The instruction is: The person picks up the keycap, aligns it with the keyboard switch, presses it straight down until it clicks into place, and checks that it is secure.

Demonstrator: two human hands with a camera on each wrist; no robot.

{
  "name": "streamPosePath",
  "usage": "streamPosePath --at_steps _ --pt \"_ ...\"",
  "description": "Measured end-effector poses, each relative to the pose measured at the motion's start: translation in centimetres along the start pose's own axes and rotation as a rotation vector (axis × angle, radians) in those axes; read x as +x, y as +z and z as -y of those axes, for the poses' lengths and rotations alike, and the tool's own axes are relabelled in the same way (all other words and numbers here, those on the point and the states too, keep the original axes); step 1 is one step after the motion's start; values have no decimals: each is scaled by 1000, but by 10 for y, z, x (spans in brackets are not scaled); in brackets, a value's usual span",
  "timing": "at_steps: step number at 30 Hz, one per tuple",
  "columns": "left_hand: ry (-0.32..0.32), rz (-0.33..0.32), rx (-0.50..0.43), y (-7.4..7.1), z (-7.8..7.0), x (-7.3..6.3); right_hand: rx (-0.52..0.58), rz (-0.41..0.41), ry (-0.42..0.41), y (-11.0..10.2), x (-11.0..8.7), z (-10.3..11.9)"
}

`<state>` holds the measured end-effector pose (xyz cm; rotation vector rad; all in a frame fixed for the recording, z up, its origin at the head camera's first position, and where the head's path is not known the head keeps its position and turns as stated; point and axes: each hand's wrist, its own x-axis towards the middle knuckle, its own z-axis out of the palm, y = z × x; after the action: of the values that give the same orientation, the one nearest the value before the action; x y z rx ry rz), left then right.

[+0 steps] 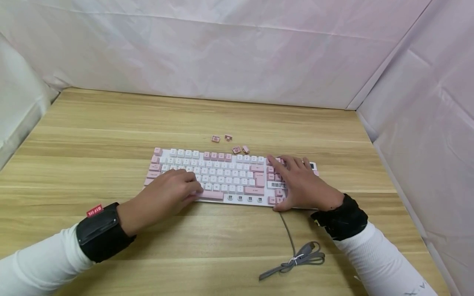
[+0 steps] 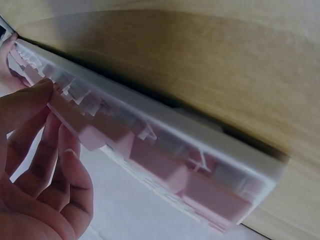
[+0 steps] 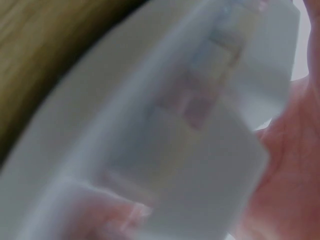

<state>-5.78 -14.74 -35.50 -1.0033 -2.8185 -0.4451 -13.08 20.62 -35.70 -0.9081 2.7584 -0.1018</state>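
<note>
A pink and white keyboard (image 1: 222, 174) lies flat on the wooden table. At its front edge my left hand (image 1: 168, 191) pinches the long pink space bar (image 1: 214, 195) between thumb and forefinger; in the left wrist view the thumb presses its front side and the other fingers curl loosely beneath. My right hand (image 1: 305, 185) spans the right end of the keyboard, thumb at the front edge and fingers over the top row, gripping it. Right of the space bar, several bare switches (image 1: 240, 198) show without caps. The right wrist view is blurred.
Several loose pink keycaps (image 1: 236, 150) lie behind the keyboard. A grey cable (image 1: 301, 259), bundled with a white tie, runs from the keyboard towards the front. White cloth (image 1: 222, 49) hangs behind the wooden table (image 1: 111, 119) and along its sides.
</note>
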Motion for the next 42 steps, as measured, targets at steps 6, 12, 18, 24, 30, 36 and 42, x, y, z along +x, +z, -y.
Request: streamPosePath --at_steps 6,12,18,24,30,36,42 --pt "-28 -9 -27 1 0 -2 10 4 1 0 0 0" --pt "-38 5 -67 -1 1 -4 16 7 3 -2 0 1" --pt "-13 31 -87 -5 5 -5 16 10 8 -3 0 1" --pt "26 54 -92 -4 7 -5 13 13 15 -3 1 1" --pt "101 24 9 1 7 -6 16 13 15 -3 1 2" --pt "194 -25 172 7 5 -9 16 8 7 -3 0 2" --pt "139 8 165 7 2 -14 17 12 6 -3 0 1"
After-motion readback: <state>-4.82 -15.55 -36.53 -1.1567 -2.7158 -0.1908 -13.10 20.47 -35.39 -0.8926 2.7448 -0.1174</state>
